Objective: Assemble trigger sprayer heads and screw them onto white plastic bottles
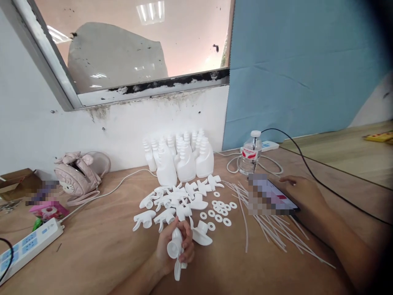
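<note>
My left hand (175, 246) is closed around a white trigger spray head (176, 250), held just above the wooden table near its front. A pile of more white spray heads (172, 200) lies right behind it. Beside the pile are several white washers (219, 211), and to the right a spread of thin white dip tubes (270, 223). A cluster of white plastic bottles (179, 159) stands against the wall. My right hand (302, 194) rests flat on a phone (273, 198) lying on the table, fingers apart.
A clear water bottle (251, 157) stands behind the phone, with a black cable (310, 172) and white cords near it. A white power strip (27, 246) lies at the left front. A pink bag (78, 176) and a cardboard box (16, 180) sit far left.
</note>
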Action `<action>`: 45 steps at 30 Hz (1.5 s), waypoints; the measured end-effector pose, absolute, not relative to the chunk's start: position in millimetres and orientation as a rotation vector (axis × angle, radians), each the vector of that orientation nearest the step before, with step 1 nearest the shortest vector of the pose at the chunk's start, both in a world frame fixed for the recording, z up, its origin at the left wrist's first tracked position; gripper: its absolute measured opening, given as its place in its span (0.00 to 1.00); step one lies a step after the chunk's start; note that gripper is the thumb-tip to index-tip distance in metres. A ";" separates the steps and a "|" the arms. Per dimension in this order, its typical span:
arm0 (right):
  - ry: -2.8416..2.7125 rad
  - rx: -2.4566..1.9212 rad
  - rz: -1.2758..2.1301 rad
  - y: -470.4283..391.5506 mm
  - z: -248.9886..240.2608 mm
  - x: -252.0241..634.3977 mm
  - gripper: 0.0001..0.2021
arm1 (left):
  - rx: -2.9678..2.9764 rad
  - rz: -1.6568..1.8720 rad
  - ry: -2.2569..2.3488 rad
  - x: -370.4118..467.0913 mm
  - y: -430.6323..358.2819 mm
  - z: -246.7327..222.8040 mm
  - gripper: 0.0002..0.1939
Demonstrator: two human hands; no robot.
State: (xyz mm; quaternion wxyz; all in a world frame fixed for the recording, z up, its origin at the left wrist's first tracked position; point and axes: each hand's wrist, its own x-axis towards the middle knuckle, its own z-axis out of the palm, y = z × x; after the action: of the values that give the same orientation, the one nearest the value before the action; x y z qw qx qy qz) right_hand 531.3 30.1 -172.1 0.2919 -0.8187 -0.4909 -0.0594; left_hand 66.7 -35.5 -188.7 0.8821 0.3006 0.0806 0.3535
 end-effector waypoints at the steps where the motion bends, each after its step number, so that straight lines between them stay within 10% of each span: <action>1: -1.305 -2.204 -0.137 30.9 -172.4 530.8 0.15 | 0.614 0.725 0.168 67.5 -35.9 -187.8 0.27; 21: -2.452 -1.100 0.270 4.2 -146.5 295.0 0.12 | 0.693 1.027 0.383 47.6 -33.0 -175.4 0.17; 45: -2.105 -1.136 -0.065 1.3 -175.0 309.8 0.12 | 1.822 1.019 0.857 24.1 -31.4 -170.8 0.12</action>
State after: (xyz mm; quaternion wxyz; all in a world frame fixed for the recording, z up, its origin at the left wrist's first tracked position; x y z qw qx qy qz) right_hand 309.8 1.3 -175.0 0.3656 -0.4419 -0.8188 -0.0254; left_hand 24.1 -31.4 -170.8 0.4282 0.7297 0.3430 0.4081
